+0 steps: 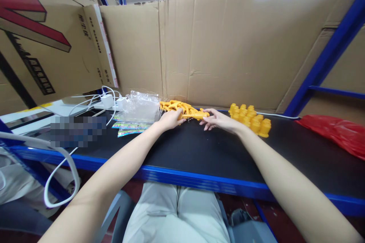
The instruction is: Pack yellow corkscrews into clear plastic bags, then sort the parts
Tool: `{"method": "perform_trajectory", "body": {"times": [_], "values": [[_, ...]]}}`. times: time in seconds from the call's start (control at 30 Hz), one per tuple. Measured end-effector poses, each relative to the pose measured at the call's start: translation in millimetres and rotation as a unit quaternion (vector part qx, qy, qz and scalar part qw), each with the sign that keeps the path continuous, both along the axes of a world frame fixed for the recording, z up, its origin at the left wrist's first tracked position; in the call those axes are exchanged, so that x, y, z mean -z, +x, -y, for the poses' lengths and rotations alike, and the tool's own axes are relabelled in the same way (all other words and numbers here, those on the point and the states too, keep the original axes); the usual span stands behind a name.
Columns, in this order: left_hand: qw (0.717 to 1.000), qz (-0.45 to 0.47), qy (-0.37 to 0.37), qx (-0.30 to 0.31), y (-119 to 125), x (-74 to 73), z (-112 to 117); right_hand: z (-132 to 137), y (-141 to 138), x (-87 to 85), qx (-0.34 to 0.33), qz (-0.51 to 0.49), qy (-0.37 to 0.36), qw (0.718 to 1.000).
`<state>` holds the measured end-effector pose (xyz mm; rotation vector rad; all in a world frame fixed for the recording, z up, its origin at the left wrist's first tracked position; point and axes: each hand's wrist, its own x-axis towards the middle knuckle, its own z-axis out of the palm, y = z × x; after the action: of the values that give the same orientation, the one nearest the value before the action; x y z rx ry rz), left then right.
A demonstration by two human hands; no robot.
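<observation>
My left hand (170, 119) is closed around the near end of an orange-yellow plastic piece (195, 115), long and narrow, lying sideways between my hands. At the piece's right end, my right hand (217, 120) has its thumb and forefinger on it, with the other fingers loosely curled below. Just behind and left of the piece is a heap of similar orange-yellow plastic parts (176, 104), with small dark chain-like bits at its edge. The exact kind of these parts is too small to make out.
Yellow bell-shaped plastic pieces (251, 117) stand in rows beyond my right forearm. Clear plastic bags (139, 108) with colourful printed cards lie left. White chargers (107, 101) and cables sit further left. A red plastic bag (333, 131) lies right. Cardboard (234, 49) walls the back.
</observation>
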<state>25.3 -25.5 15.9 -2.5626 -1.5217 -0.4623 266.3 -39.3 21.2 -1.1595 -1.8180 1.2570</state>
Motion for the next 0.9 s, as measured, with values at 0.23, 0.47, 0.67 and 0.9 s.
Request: {"method": "perform_trajectory", "body": {"times": [0.23,0.47,0.67,0.9], "values": [[0.999,0.012,0.040,0.019,1.2,0.8,3.5,-0.2,2.1,-1.7,-0.011,-0.024,-0.027,0.999],[1.000,0.017,0.018,0.004,5.0,3.1,2.6,-0.9,-0.6,-2.0,0.038,0.037,-0.067,0.996],[0.999,0.027,0.024,0.025,5.9,4.1,1.3,1.2,8.5,-5.5,-0.005,0.034,-0.006,0.999],[0.998,0.036,0.017,0.047,5.6,2.3,3.5,3.6,5.4,-6.3,0.017,0.026,0.008,0.999]]}}
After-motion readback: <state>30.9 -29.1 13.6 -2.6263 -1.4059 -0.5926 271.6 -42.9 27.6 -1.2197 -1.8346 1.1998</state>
